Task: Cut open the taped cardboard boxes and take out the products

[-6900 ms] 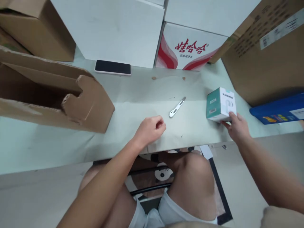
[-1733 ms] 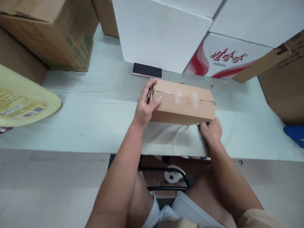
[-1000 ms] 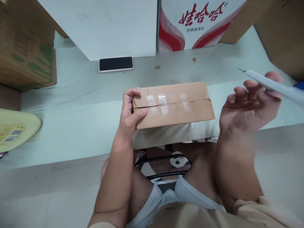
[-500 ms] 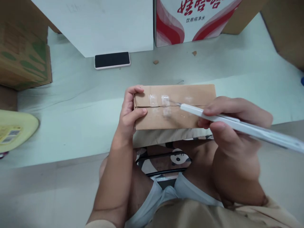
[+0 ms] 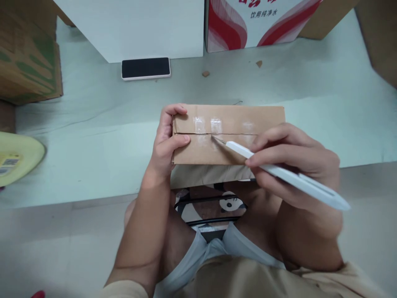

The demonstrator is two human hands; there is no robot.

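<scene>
A small brown cardboard box [image 5: 228, 120] is held near the table's front edge, its seam side facing me. Strips of clear tape [image 5: 216, 126] cross the seam. My left hand [image 5: 167, 134] is closed around the box's left end, thumb on the near flap and fingers at the far side. In my right hand [image 5: 297, 169] is a white utility knife [image 5: 294, 178], gripped between thumb and fingers with its blade out. The blade tip meets the seam just below the middle tape strip. My right hand covers the box's lower right part.
A phone [image 5: 145, 68] lies on the pale green table cover [image 5: 102, 103] against a white carton [image 5: 155, 29]. Behind stands a red-and-white carton [image 5: 257, 29]. A yellow-green bottle [image 5: 21, 159] and a printed brown carton [image 5: 27, 62] are at left. Cardboard scraps [image 5: 206, 74] lie behind the box.
The utility knife, lying on the table at first, is now in my right hand. It has swung in from the right, its blade down to the box's seam. My left hand keeps hold of the box.
</scene>
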